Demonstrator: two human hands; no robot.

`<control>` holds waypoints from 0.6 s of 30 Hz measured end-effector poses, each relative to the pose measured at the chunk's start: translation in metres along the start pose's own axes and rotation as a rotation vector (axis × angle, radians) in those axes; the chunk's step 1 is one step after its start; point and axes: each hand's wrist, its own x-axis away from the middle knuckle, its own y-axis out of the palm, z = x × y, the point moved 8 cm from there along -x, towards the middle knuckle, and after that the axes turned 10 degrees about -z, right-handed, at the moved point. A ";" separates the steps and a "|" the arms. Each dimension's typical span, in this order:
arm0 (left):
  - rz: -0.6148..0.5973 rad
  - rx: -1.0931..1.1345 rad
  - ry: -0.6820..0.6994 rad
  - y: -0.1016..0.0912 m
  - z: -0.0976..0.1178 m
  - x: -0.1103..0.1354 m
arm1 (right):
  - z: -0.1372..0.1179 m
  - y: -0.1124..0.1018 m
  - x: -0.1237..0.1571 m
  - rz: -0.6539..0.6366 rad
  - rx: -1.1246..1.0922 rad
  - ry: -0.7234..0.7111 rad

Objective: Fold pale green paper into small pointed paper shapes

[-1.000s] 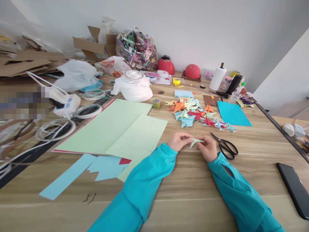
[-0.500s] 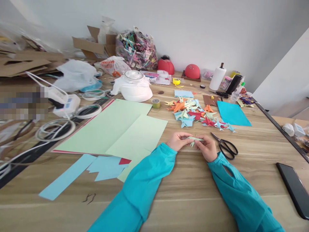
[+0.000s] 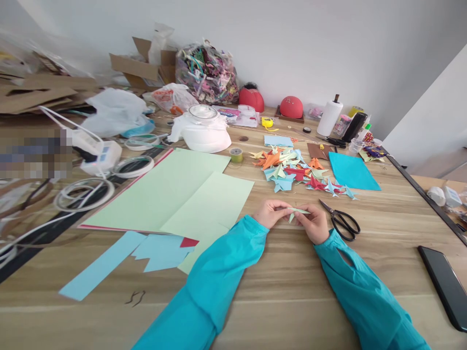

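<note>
Both my hands, in teal sleeves, pinch a small pale green folded paper piece [image 3: 296, 212] just above the wooden table [image 3: 284, 287]. My left hand [image 3: 270, 213] grips its left end with closed fingers. My right hand [image 3: 314, 223] holds the right side, fingers curled. Black scissors [image 3: 341, 221] lie right beside my right hand. A pile of small folded paper figures [image 3: 295, 172] in orange, red, blue and green lies just beyond my hands.
Large pale green sheets [image 3: 175, 197] and blue paper scraps [image 3: 127, 255] lie to the left. A blue sheet [image 3: 352, 171] sits at the right, a black phone [image 3: 445, 284] near the right edge. Tape rolls [image 3: 85, 193], a white vessel [image 3: 202, 129], bags and cardboard crowd the back.
The paper piece has turned slightly between my fingers; its pointed tip sticks out to the right again. My hands stay in the same spot.
</note>
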 end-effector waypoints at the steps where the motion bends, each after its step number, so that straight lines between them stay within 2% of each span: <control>1: -0.007 0.004 0.001 0.001 0.000 0.000 | 0.000 0.000 0.000 0.001 0.004 -0.002; 9: -0.022 -0.014 -0.021 0.001 0.000 0.001 | -0.001 0.000 0.000 0.020 -0.016 0.005; 18: 0.072 0.017 -0.111 0.000 -0.008 0.003 | -0.001 -0.002 0.001 0.032 0.007 0.017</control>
